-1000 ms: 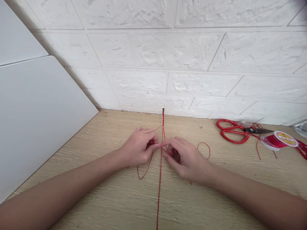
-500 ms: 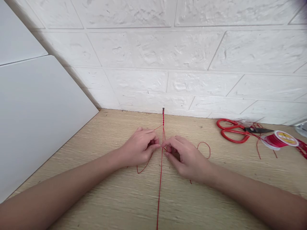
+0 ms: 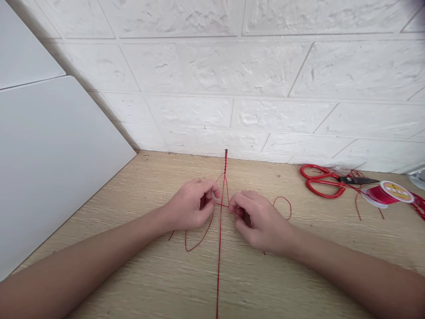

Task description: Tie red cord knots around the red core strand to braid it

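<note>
In the head view, a person's two bare hands work low over a pale wood-grain tabletop (image 3: 149, 274), one on each side of a long, thin red cord (image 3: 219, 248). This cord runs nearly straight from the bottom edge of the view up to a short red knotted section (image 3: 226, 163), which hangs from a small dark peg (image 3: 226, 151) at the foot of the white brick-patterned wall (image 3: 199, 66).

The left hand (image 3: 192, 204) has its fingers curled, with thumb and index finger bent towards each other; a short red crossing strand (image 3: 224, 205) reaches them from across the long cord. The right hand (image 3: 260, 219) is curled too, its fingertips beside the other end of that strand. Whether either hand pinches it cannot be told. Red cord loops out below the left hand, and another thin red loop (image 3: 290, 210) lies beyond the right hand.

On the right of the tabletop are red-handled scissors (image 3: 323, 189) with dark blades, their tips near a white spool of red cord (image 3: 381, 194) with a yellow label. Loose red ends lie around the spool. Smooth white panels (image 3: 59, 146) stand on the left.
</note>
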`<state>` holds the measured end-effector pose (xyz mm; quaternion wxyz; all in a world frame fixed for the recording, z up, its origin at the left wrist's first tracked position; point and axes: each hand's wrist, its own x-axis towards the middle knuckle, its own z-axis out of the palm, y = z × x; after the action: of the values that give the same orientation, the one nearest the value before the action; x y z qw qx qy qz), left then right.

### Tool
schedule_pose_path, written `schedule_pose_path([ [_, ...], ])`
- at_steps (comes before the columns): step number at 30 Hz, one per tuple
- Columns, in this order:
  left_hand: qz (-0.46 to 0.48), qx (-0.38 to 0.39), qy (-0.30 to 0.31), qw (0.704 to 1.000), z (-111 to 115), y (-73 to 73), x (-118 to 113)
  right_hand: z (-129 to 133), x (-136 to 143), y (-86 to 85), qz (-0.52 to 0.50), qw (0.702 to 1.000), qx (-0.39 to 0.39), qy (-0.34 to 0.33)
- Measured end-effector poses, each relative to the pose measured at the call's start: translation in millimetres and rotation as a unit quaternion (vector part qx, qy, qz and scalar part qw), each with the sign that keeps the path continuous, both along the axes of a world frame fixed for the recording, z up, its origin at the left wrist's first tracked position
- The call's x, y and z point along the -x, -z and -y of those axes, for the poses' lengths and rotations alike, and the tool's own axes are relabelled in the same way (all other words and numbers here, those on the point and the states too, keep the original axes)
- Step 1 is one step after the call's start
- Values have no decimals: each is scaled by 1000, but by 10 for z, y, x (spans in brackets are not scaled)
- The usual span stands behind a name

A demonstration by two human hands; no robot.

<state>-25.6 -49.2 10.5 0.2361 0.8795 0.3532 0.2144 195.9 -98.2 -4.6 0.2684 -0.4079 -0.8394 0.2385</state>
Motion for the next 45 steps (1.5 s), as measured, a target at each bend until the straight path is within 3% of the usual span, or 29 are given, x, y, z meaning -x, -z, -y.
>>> schedule_pose_path([
  [3, -25, -27, 17, 999, -2, 1, 1, 4, 9, -3, 11, 1000, -7, 18],
  [9, -64, -9, -18, 998, -4, 5, -20, -24, 38, 31, 47, 994, -30, 96],
  [17, -100, -12, -9, 995, -28, 2, -34, -39, 38, 19, 32, 997, -25, 58],
  [22, -68, -21, 7, 997, -15, -8, -17, -15, 38, -38, 5, 1000, -24, 11],
  [26, -18, -13, -14, 1000, 1, -5, -8, -3, 31, -44, -24, 999, -22, -4],
  [45, 33, -2, -46, 998, -5, 46, 0, -26, 31, 8, 24, 997, -17, 78],
])
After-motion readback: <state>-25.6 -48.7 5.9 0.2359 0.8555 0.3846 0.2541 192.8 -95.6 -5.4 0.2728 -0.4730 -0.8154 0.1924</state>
